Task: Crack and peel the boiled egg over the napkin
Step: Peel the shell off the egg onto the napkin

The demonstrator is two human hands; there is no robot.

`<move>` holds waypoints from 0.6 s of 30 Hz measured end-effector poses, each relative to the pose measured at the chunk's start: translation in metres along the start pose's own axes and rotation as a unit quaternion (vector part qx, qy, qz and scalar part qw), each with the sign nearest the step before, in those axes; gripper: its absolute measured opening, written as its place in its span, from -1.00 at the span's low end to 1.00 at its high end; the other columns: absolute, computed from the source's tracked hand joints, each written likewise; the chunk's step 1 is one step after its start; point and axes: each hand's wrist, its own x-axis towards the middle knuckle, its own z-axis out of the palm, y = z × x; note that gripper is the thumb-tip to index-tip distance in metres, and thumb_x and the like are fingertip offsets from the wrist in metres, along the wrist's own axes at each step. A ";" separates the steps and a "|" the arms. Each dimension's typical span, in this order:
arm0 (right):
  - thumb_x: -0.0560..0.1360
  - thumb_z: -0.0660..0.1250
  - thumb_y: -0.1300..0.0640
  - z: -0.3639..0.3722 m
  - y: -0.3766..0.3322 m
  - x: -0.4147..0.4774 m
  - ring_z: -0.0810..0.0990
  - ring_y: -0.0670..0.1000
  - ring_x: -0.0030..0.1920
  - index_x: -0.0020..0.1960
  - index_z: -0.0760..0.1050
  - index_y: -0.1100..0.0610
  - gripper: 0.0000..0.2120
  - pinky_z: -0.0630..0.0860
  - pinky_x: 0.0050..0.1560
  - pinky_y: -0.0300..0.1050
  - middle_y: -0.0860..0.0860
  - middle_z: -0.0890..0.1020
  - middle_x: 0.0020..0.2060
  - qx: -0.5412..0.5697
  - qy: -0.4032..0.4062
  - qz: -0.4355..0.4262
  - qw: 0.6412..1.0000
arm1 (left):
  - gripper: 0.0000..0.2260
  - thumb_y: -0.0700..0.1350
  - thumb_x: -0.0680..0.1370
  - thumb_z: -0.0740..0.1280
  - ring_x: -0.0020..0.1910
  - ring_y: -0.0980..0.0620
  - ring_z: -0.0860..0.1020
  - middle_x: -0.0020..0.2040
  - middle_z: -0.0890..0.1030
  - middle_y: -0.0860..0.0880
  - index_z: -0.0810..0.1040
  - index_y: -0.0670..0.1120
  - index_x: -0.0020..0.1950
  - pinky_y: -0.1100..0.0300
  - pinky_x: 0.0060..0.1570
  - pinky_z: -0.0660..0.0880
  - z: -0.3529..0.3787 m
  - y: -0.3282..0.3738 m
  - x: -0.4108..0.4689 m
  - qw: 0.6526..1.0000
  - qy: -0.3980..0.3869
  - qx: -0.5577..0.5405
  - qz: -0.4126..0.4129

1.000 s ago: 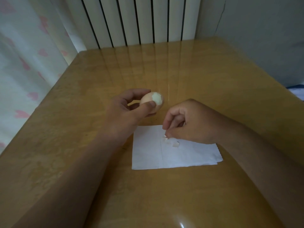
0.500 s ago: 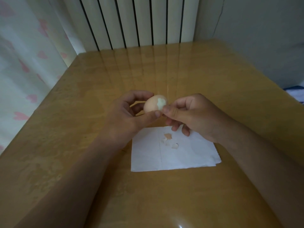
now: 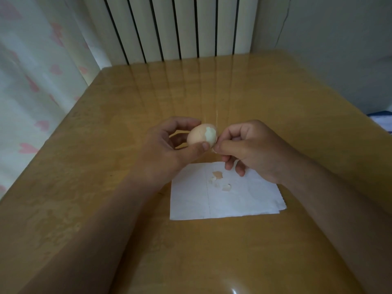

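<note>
Wooden table (image 3: 212, 92), frame centre: left hand (image 3: 167, 145) grips boiled egg (image 3: 200, 135) above napkin's (image 3: 233, 202) far edge. Right hand (image 3: 252, 149), back from dropping shell fragments (image 3: 218, 175) there, pinches the shell edge. Peeling barely begun.

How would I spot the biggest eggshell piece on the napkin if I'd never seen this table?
Find the white napkin on the wooden table. Of the shell bits lying on it, take the farthest piece: brownish side up, while its smaller neighbours look pale.
</note>
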 end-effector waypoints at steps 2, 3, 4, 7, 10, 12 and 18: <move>0.47 0.42 0.28 0.001 0.000 0.001 0.57 -0.02 -0.44 -0.15 0.58 0.35 -0.89 0.42 -0.51 -0.15 0.02 0.56 -0.47 -0.002 0.002 -0.003 1.000 | -0.59 -0.01 0.29 0.62 0.08 -0.09 0.68 0.12 0.68 0.01 0.65 0.05 0.10 -0.01 -0.01 0.65 0.000 -0.002 0.001 1.000 0.007 0.003 -0.008; 0.47 0.40 0.29 0.001 0.000 0.001 0.57 -0.02 -0.44 -0.15 0.58 0.36 -0.89 0.42 -0.51 -0.15 0.03 0.55 -0.47 -0.003 0.002 -0.004 1.000 | -0.60 0.02 0.28 0.59 0.07 -0.09 0.69 0.11 0.68 0.01 0.66 0.06 0.09 -0.06 0.02 0.65 -0.001 -0.003 0.001 1.000 0.009 0.003 -0.012; 0.47 0.39 0.29 0.001 0.001 0.001 0.57 -0.03 -0.44 -0.15 0.57 0.36 -0.89 0.43 -0.51 -0.15 0.03 0.55 -0.48 -0.007 0.002 -0.005 1.000 | -0.61 0.04 0.29 0.57 0.07 -0.09 0.69 0.10 0.68 0.02 0.67 0.07 0.09 -0.10 0.05 0.65 -0.001 -0.003 0.001 1.000 0.009 0.002 -0.015; 0.47 0.36 0.30 0.001 0.002 0.002 0.58 -0.04 -0.44 -0.16 0.56 0.37 -0.89 0.44 -0.50 -0.15 0.01 0.54 -0.50 -0.026 0.000 -0.008 1.000 | -0.67 -0.01 0.33 0.56 0.06 -0.09 0.70 0.09 0.69 -0.04 0.68 0.02 0.08 -0.14 0.06 0.64 -0.001 -0.005 0.004 0.999 0.022 -0.009 -0.029; 0.47 0.36 0.30 -0.001 0.003 0.000 0.58 -0.08 -0.44 -0.17 0.58 0.32 -0.92 0.44 -0.48 -0.14 0.01 0.58 -0.48 -0.059 -0.012 -0.007 0.998 | -0.79 -0.08 0.39 0.51 0.08 -0.10 0.70 0.09 0.69 -0.10 0.71 0.01 0.02 -0.14 0.08 0.63 -0.003 -0.005 0.006 0.996 0.039 -0.059 -0.050; 0.47 0.40 0.27 -0.001 0.002 -0.003 0.59 -0.12 -0.43 -0.18 0.64 0.21 -0.93 0.44 -0.49 -0.16 0.02 0.66 -0.42 -0.093 -0.045 -0.017 0.995 | -0.79 -0.06 0.38 0.52 0.09 -0.11 0.69 0.09 0.70 -0.10 0.72 0.02 0.00 -0.12 0.08 0.62 -0.005 -0.005 0.007 0.995 0.040 -0.073 -0.056; 0.49 0.43 0.24 -0.003 0.002 -0.008 0.67 -0.22 -0.23 -0.06 0.74 0.00 -0.83 0.48 -0.28 -0.41 -0.12 0.75 -0.22 -0.180 -0.116 -0.056 0.975 | -0.80 -0.09 0.40 0.48 0.08 -0.13 0.69 0.08 0.70 -0.11 0.71 -0.04 0.01 -0.09 0.05 0.63 -0.004 -0.006 0.008 0.993 0.044 -0.085 -0.064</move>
